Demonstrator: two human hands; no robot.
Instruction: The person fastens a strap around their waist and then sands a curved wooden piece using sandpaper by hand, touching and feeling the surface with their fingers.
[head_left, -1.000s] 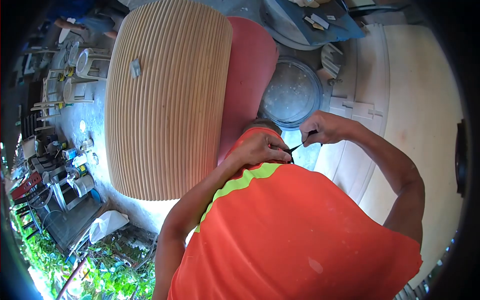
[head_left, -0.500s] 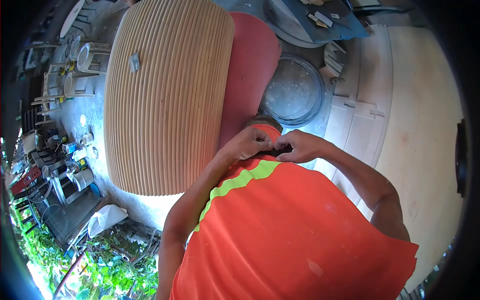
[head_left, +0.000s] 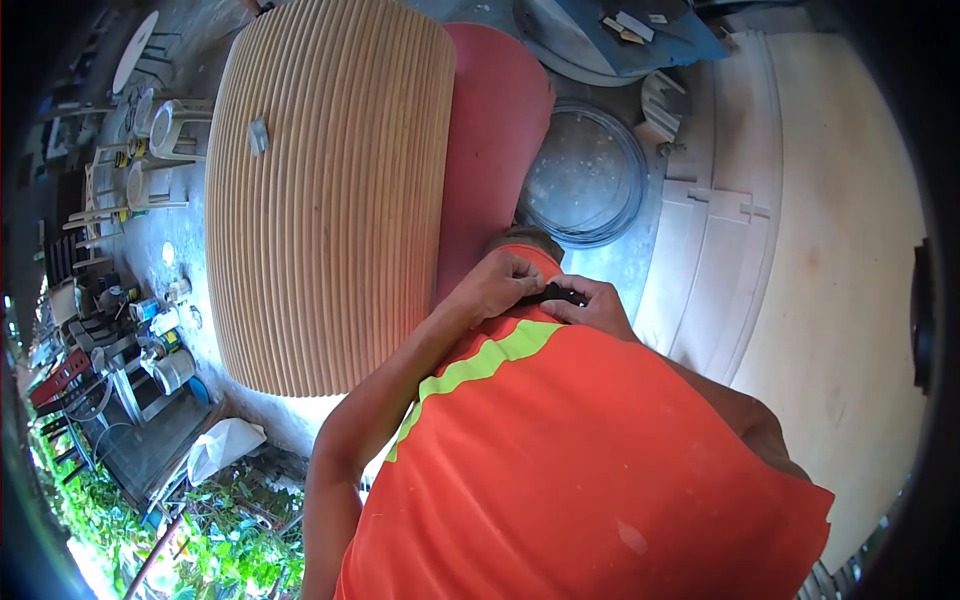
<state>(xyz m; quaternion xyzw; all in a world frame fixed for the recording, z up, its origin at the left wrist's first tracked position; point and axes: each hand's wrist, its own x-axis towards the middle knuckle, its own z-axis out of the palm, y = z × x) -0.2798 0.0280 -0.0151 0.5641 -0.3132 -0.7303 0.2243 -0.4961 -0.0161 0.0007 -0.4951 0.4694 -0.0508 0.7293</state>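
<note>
Over the front of my orange shirt [head_left: 600, 430] with its yellow-green stripe, both hands meet near the far edge of the fabric. My left hand [head_left: 500, 285] pinches the left end of a small black strap-like piece [head_left: 553, 294]. From the other side, my right hand [head_left: 597, 308] grips the same piece, fingers bent around it. Part of the black piece shows between the hands; its ends are hidden by the fingers.
A ribbed wooden panel [head_left: 330, 200] stands left, beside a red surface [head_left: 490, 130]. Beyond lies coiled wire [head_left: 640, 190] on the floor. Pale boards [head_left: 830, 250] fill the right. Plastic chairs [head_left: 170, 130], cans [head_left: 175, 370] and plants [head_left: 230, 550] are at far left.
My right hand has shifted slightly down, and its forearm is now mostly behind the shirt. More of the black piece shows. The view has shifted slightly.
</note>
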